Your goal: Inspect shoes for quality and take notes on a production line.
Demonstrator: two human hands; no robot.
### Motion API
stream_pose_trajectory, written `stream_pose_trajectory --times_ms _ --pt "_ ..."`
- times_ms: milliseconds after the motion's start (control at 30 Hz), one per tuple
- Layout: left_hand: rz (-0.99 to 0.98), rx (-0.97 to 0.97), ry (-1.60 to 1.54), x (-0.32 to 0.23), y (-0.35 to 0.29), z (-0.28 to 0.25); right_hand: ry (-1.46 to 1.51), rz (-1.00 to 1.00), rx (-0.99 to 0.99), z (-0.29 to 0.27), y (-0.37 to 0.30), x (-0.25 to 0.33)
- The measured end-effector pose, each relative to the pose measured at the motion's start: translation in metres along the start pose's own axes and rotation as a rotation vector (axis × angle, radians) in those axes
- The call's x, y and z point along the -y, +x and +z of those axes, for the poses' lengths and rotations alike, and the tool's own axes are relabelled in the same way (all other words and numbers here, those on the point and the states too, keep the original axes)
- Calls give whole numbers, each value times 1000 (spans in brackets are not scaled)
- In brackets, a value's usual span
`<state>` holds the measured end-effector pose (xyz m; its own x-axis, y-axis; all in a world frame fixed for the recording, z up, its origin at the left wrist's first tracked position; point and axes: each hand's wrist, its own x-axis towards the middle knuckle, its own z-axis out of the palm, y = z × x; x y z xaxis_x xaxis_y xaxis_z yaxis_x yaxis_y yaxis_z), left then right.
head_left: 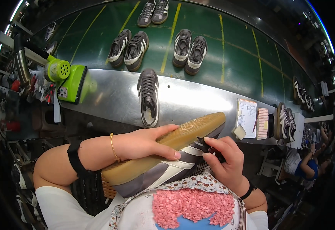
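The held shoe (175, 166) was tilted on its side, on the wearer's side of the metal ledge (110, 96), its gum sole (200, 123) turned up. In the head view the left hand (146, 145) was clamped around it, while the right hand (227, 159) pinched a small dark pointed piece (200, 140) near where upper met sole. The likeliest mishap, in my judgement, was that point skidding, from too hard a push, and marking the sole or pale stripes; a slack left grip could have let the shoe roll, with the left thumb close enough to be jabbed.

A lone shoe (148, 96) stood on the ledge. Beyond the ledge ran a green surface (236, 50) with yellow lines, bearing paired shoes (136, 50). A lime-green machine (73, 84) sat at the ledge's left, an open notebook (246, 115) toward its right; past its right end was another person (307, 168).
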<state>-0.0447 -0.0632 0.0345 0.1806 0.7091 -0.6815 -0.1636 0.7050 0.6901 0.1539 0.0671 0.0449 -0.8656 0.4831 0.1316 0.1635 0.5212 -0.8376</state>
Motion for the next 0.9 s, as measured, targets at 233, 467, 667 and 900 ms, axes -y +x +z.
stream_pose_trajectory --times_ms 233,467,667,900 --pt "-26 9 13 -4 0 1 -223 -165 159 -19 9 1" --pt "-25 28 104 -8 -3 0 -301 -218 262 -28 20 4" --pt "-25 27 145 -6 0 2 -331 -259 288 -30 23 3" --pt "-17 18 196 -7 -1 2 -476 -388 469 -34 33 4"
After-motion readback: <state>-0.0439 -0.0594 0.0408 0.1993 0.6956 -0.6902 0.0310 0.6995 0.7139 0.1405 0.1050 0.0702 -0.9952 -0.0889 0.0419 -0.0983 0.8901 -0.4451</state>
